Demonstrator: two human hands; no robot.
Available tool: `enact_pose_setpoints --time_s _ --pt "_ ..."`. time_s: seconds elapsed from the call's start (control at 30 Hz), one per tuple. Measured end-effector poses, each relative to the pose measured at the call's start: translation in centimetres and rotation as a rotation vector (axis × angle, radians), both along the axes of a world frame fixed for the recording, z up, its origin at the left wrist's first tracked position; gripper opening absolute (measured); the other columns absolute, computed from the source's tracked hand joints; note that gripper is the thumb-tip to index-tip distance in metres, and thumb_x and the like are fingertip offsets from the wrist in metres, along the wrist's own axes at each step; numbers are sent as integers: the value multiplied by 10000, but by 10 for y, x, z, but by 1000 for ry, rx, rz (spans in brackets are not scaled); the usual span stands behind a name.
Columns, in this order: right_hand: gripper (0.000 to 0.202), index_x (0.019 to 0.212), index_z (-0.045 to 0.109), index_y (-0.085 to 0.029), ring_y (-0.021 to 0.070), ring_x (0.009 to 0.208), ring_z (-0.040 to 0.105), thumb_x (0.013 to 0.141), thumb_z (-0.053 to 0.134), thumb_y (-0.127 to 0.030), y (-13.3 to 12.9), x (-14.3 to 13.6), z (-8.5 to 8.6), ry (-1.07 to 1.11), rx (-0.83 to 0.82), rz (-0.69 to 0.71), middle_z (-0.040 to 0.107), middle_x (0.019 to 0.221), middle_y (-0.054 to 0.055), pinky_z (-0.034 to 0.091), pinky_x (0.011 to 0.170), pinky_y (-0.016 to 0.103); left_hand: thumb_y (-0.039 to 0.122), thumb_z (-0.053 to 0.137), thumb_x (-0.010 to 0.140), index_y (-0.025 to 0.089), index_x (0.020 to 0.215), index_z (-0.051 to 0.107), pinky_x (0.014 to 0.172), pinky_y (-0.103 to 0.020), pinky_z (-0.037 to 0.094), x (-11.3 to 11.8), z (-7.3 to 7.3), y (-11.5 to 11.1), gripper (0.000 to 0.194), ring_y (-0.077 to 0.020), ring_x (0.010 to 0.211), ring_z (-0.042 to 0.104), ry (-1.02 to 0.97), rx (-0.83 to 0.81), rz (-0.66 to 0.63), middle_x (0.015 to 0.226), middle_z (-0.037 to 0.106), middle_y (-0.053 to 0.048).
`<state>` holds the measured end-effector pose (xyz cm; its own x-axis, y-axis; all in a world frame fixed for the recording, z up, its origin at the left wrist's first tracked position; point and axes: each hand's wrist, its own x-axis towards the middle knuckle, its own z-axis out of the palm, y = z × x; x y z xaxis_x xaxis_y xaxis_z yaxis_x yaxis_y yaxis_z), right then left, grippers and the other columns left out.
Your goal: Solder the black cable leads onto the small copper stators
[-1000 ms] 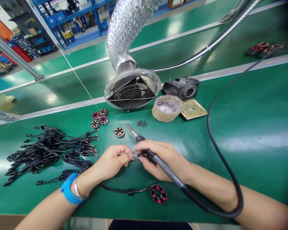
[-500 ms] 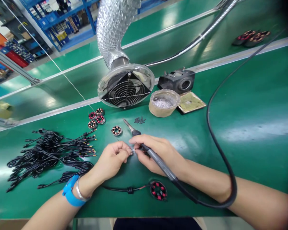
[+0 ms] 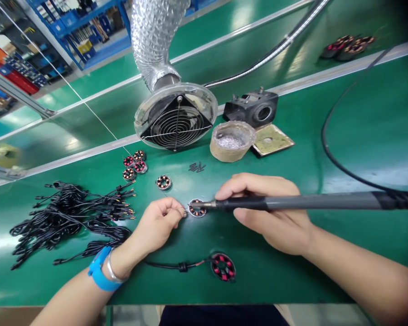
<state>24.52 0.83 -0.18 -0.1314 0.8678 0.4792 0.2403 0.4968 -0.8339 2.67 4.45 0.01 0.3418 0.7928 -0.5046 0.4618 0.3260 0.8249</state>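
Soldering iron (image 3: 292,202) is swinging from rearward to over coil ring (image 3: 197,213), mid desk (image 3: 275,283) btwn front/rear edges; R hand's (image 3: 287,228) grip is clamping it, L hand's (image 3: 160,222) is pinching tgthr, prob. steadying ring.

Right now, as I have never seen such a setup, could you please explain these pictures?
There is no robot: a person works bare-handed at a green table, seen from a head-worn camera. The right hand holds a soldering iron, its tip at a ring of copper-coloured coils. The left hand is pinched beside that ring; whether it holds anything is unclear. Black cables lie at left; behind are a fan with a silver duct and a tan bowl.
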Motion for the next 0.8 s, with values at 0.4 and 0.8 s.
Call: enact_pose_setpoints --time_s 0.4,0.8 --pt "239 816 641 -217 101 513 498 728 485 -58 -2 -2 -5 48 -20 21 597 649 -18 387 479 243 313 533 724 163 675 546 453 -214 199 1 1 0 158 -63 453 287 22 -12 -11 490 410 84" --pt "280 836 653 -224 109 528 509 703 473 -57 -3 -3 -2 6 -6 60 577 649 -11 400 488 247 338 563 738 167 656 541 462 -208 212 3 3 1 191 -63 460 294 32 -6 -14 498 410 79"
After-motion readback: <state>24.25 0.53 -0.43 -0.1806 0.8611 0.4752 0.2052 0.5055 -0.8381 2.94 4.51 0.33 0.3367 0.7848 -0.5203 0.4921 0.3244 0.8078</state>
